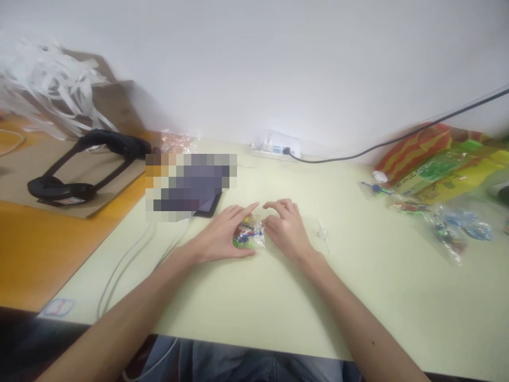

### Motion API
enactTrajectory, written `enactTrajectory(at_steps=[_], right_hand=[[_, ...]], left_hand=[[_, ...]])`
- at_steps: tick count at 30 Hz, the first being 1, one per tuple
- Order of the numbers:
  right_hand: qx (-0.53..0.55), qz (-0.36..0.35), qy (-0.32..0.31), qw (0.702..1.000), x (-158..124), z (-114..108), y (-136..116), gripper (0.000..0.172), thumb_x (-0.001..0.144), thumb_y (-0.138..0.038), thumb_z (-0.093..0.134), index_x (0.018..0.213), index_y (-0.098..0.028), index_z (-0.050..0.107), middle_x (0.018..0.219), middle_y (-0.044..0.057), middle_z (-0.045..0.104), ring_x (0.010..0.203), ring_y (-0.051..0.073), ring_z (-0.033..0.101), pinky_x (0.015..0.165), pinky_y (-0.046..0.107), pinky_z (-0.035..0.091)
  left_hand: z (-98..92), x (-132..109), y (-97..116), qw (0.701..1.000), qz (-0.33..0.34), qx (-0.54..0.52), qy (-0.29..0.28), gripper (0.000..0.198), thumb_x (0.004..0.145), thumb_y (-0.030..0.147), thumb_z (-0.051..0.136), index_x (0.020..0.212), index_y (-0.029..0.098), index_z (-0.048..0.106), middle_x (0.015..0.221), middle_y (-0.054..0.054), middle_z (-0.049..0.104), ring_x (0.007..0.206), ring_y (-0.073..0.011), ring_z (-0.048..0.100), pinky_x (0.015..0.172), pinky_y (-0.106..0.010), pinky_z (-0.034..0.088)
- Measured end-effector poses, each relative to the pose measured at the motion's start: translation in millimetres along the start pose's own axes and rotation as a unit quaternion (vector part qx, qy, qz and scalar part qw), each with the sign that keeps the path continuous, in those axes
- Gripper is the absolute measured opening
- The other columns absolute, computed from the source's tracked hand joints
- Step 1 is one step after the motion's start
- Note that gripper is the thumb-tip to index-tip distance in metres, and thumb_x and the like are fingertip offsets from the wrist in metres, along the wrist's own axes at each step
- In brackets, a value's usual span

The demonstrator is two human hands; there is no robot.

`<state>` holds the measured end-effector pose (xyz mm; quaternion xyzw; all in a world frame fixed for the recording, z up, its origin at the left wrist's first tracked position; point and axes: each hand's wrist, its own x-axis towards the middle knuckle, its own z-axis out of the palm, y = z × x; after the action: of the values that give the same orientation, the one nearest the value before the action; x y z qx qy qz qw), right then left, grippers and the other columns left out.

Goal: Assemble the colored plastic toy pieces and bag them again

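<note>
Pale wall at the far side; below it we have a pale yellow-green surface (310, 318), with an orange surface (24, 249) adjoining on the left. Near the middle we note a small clear bag (256, 240) of coloured pieces, red, blue, yellow and green, lying on the pale surface between the two hands. Left hand (220, 236): fingers wide, forefinger on the far side of the bag and thumb on the near side. Right hand (287, 227): fingers curled and narrow at the bag's right edge; the view is blurred there, so we cannot tell whether they pinch the film. Just right of that hand lies a small white ring-shaped piece (322, 232). Far left of the left hand we see a tablet (207, 206), partly pixelated. Against the wall sits a white power strip (274, 148), a black cable (342, 159) running from it to the right. On the right: more clear packets (449, 233), near a red-and-yellow striped bag (421, 148). On the left, a black frame (111, 140) rests on brown cardboard (18, 178).
</note>
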<state>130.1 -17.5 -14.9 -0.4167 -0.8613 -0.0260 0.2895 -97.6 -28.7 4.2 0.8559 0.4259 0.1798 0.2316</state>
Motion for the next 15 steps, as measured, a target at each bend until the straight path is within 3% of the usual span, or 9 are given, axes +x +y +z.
enactTrajectory(at_steps=[7, 11, 15], right_hand=[[0.031, 0.036, -0.054, 0.997, -0.1, 12.6, -4.7, 0.02, 0.094, -0.017, 0.063, 0.088, -0.024, 0.081, 0.131, 0.004, 0.068, 0.115, 0.032, 0.048, 0.089, 0.046, 0.042], [0.051, 0.056, -0.034, 0.997, -15.5, -19.0, -1.8, 0.021, 0.1, -0.027, 0.059, 0.097, -0.027, 0.079, 0.127, 0.004, 0.07, 0.113, 0.028, 0.053, 0.091, 0.044, 0.042], [0.0, 0.18, 0.028, 0.983, -55.8, -68.1, 14.8, 0.022, 0.099, -0.036, 0.058, 0.092, -0.025, 0.074, 0.1, 0.006, 0.075, 0.093, 0.025, 0.06, 0.087, 0.043, 0.041]], left_hand=[[1.4, 0.5, -1.1, 1.0, 0.008, 0.022, 0.001, 0.106, 0.076, 0.05, 0.08, 0.162, 0.031, 0.02, 0.13, -0.009, 0.056, 0.12, -0.0307, 0.051, 0.104, -0.045, 0.045], [1.4, 1.0, -1.3, 1.0, 0.01, 0.025, 0.0, 0.104, 0.077, 0.05, 0.08, 0.161, 0.029, 0.022, 0.131, -0.009, 0.057, 0.122, -0.0304, 0.051, 0.108, -0.045, 0.042], [0.7, 1.0, -1.4, 0.999, 0.012, 0.03, -0.004, 0.102, 0.076, 0.049, 0.08, 0.16, 0.029, 0.026, 0.13, -0.008, 0.058, 0.122, -0.0301, 0.051, 0.109, -0.044, 0.041]])
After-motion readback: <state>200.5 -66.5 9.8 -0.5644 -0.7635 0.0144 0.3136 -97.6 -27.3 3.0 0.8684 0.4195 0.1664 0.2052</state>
